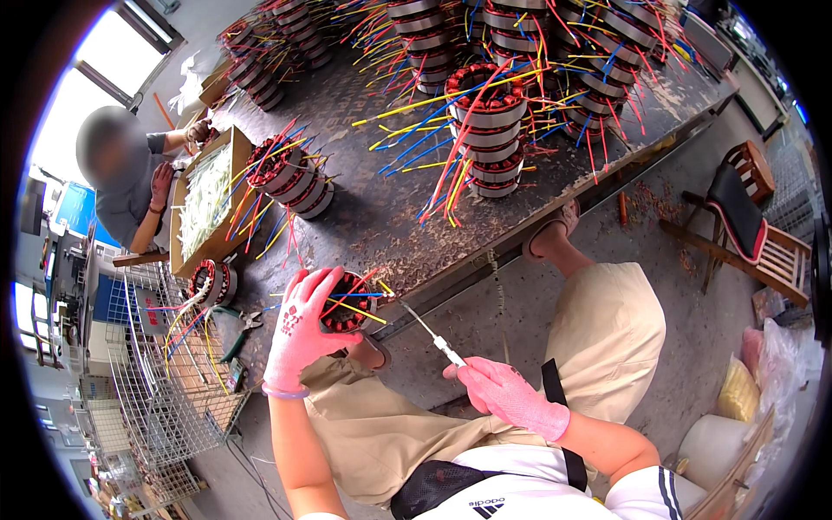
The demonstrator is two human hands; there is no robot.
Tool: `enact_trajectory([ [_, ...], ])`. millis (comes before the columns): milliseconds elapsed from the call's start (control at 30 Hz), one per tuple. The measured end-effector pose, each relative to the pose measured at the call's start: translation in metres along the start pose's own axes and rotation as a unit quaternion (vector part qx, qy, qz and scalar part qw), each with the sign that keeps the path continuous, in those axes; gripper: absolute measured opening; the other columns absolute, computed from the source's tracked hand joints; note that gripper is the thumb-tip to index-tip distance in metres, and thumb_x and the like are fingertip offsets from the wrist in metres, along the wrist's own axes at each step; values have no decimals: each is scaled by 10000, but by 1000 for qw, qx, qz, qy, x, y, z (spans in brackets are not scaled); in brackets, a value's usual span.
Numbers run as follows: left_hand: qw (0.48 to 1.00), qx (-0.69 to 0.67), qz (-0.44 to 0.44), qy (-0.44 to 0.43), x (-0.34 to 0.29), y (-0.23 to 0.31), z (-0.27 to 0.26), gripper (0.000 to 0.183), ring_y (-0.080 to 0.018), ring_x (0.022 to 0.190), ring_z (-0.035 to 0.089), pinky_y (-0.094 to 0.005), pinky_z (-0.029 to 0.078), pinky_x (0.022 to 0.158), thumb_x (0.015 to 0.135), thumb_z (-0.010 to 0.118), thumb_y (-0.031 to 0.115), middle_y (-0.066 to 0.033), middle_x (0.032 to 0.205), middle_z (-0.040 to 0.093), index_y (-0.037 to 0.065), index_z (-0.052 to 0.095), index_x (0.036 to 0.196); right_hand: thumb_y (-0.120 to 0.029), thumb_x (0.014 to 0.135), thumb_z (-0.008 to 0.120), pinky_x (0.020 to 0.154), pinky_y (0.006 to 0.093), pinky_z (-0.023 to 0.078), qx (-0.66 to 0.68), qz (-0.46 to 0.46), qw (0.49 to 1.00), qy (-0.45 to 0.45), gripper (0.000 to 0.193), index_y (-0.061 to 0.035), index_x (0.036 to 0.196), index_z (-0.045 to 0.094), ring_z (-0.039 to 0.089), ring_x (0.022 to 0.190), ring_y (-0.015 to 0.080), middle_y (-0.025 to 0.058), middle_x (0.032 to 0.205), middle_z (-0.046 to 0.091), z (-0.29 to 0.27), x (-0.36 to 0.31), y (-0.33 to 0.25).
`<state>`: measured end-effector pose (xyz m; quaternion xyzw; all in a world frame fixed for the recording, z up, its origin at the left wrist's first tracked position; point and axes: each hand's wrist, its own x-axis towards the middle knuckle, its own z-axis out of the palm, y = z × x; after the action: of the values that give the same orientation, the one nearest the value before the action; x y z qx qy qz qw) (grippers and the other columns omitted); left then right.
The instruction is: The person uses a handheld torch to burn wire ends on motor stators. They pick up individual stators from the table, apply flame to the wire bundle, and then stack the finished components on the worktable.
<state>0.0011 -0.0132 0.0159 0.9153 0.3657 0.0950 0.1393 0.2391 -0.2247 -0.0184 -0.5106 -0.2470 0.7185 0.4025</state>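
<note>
The white shirt [546, 487] is cropped; left fingers [326, 284] partly hide a stator [344, 314].

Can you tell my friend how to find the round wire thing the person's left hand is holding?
Find the big dark table, then the pink-gloved left hand at its near edge. Held there is the round wire thing, with red windings and yellow and blue wires poking out. Unlike the stacked ones farther back, this one is gripped by that hand.
</note>
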Motion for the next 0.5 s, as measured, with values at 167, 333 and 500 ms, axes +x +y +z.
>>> enact_trajectory([
  [167, 1000, 11, 5, 4, 0, -2, 2, 1020, -407, 1318, 422, -485, 348, 1134, 457, 886, 192, -137, 1355, 533, 69, 505, 1396, -253, 1048, 476, 499, 246, 360, -11, -1, 1000, 6, 301, -24, 1174, 626, 425, 543, 58, -26, 630, 455, 0, -1, -1],
  [333, 1000, 10, 6, 1, 0, -2, 2, 1017, -406, 1312, 431, -486, 334, 1145, 460, 888, 199, -144, 1360, 530, 64, 507, 1394, -248, 1047, 472, 503, 246, 363, 4, 11, 1000, 4, 304, -17, 1173, 624, 429, 541, 60, -22, 626, 458, 2, -1, -4],
  [500, 1000, 12, -3, -3, 0, 0, 1, 1019, -409, 1317, 426, -486, 331, 1147, 459, 888, 194, -148, 1364, 527, 60, 506, 1394, -249, 1047, 469, 506, 247, 365, -11, 3, 1000, 2, 305, -18, 1172, 625, 432, 542, 61, -20, 626, 460, 1, -2, -5],
])
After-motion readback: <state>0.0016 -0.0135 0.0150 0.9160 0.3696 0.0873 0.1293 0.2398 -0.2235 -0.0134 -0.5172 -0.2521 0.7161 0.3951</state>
